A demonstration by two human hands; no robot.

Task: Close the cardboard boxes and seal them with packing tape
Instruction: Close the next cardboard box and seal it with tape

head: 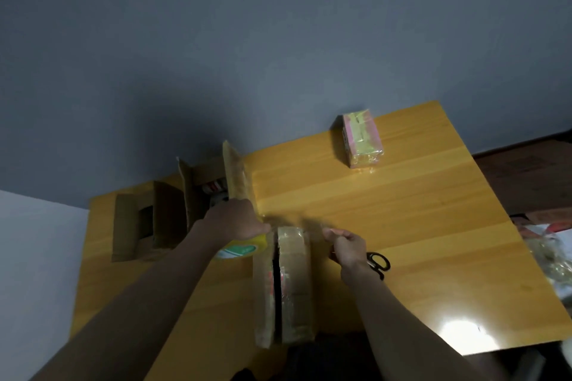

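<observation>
A cardboard box (294, 284) lies at the table's near edge, its two top flaps nearly together with a dark gap between them. My left hand (238, 219) grips a yellow roll of packing tape (244, 249) just left of the box's far end. My right hand (346, 246) pinches the tape's free end right of the box. A blurred clear strip of tape (297, 221) stretches between the hands above the box's far end.
Black scissors (379, 263) lie by my right wrist. Two open cardboard boxes (136, 226) (213, 182) stand at the left on the wooden table (402, 210). A taped pink box (362, 139) sits at the far side. Plastic clutter (548, 247) lies off the right edge.
</observation>
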